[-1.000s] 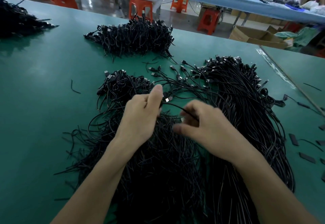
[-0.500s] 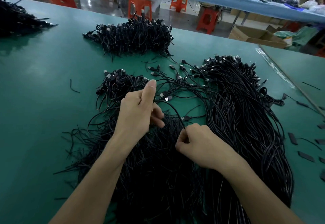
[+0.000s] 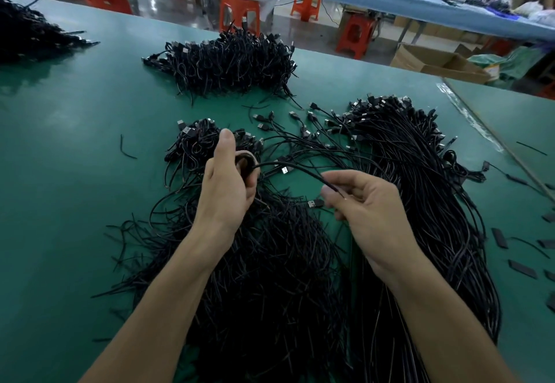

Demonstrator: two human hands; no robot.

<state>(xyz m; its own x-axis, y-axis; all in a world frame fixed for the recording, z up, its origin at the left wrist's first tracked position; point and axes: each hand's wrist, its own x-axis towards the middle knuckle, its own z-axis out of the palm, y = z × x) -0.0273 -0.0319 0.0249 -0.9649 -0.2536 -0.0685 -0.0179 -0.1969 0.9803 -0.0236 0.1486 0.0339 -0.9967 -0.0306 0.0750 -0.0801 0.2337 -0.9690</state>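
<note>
Arching above the table (image 3: 75, 202), the thin black cable (image 3: 300, 169) seems light and limp, so the left hand (image 3: 223, 190) clamps its grip round the coil while the right hand (image 3: 369, 211) pinches the tail.

Both arms were bare and reached up from below, the left one slanting in from the left and the right one from the right. The left hand (image 3: 225, 184) showed its back. Its thumb stuck up straight, and its fingers were curled round a loop of cable (image 3: 300, 169). The right hand (image 3: 363, 202) was a bit lower and near it, not touching. Its thumb and first finger pinched the cable's end, and its other fingers were loosely bent.
</note>
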